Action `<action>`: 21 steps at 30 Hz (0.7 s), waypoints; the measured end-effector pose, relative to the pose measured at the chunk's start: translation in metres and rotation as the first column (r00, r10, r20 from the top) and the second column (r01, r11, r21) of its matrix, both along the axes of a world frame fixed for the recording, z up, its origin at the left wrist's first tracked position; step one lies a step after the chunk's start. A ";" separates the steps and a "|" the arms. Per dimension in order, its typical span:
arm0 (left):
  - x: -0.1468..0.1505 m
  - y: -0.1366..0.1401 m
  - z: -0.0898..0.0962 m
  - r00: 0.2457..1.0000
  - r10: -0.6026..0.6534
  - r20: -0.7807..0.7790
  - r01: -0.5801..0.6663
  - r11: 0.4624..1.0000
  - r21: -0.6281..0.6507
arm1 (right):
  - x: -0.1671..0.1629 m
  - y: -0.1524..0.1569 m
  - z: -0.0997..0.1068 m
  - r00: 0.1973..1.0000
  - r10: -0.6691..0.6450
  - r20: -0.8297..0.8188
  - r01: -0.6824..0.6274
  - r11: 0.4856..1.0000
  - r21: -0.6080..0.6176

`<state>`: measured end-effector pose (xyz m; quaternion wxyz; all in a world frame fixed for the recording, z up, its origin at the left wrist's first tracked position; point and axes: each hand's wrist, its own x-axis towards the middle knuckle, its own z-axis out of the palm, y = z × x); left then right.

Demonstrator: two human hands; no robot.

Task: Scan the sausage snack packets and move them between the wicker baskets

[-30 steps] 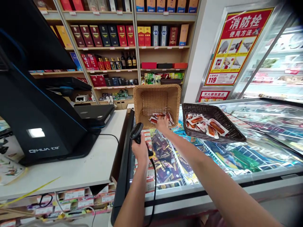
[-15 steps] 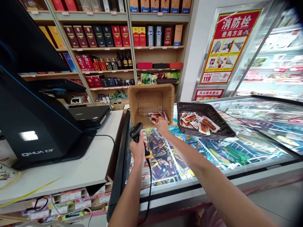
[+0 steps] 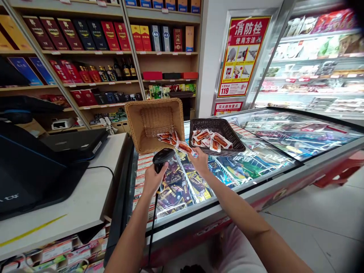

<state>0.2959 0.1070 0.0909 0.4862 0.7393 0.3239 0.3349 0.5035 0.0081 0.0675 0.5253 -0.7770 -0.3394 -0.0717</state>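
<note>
My left hand [image 3: 152, 179] is wrapped round the handle of a black barcode scanner [image 3: 163, 155], its cable hanging down. Between the fingers of my right hand [image 3: 200, 162] is a vacuum-packed sausage [image 3: 184, 147], held up beside the scanner's head. Just behind it a tan wicker basket [image 3: 133, 125] is tilted toward me, with several wrapped sausages [image 3: 168, 138] at its lower right. To the right, a dark brown wicker basket [image 3: 237, 143] contains several more packed sausages [image 3: 220, 141].
Both baskets stand on the glass top of a chest freezer [image 3: 256, 167] filled with packaged goods. A white counter [image 3: 71, 197] with a black checkout terminal [image 3: 34, 167] is at left. Shelves of boxes and bottles [image 3: 125, 70] rise behind; a red stool [image 3: 338, 172] is at far right.
My right hand has come out of the tan basket with a packed sausage, moving toward me. The scanner in my left hand has turned its head toward the sausage. The view has swung right.
</note>
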 end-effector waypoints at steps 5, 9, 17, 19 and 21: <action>0.002 -0.001 -0.001 1.000 -0.009 -0.010 0.009 1.000 -0.020 | -0.002 0.004 0.001 0.995 0.035 -0.094 -0.028 0.997 0.069; 0.002 -0.003 0.002 0.998 -0.031 -0.057 0.033 0.999 0.033 | -0.003 0.004 -0.001 0.996 0.033 -0.082 -0.027 0.997 0.076; 0.010 -0.006 -0.002 0.999 -0.038 -0.038 0.035 0.996 -0.078 | 0.009 -0.005 0.013 0.998 -0.069 -0.014 0.070 0.991 0.114; 0.018 -0.008 0.000 0.998 -0.058 -0.029 0.055 0.992 -0.111 | 0.035 -0.016 0.018 0.972 -0.232 0.037 0.221 0.956 0.193; 0.029 -0.013 0.007 0.996 -0.085 -0.038 0.081 0.992 -0.100 | 0.072 -0.033 0.019 0.903 -0.425 0.063 0.388 0.870 0.303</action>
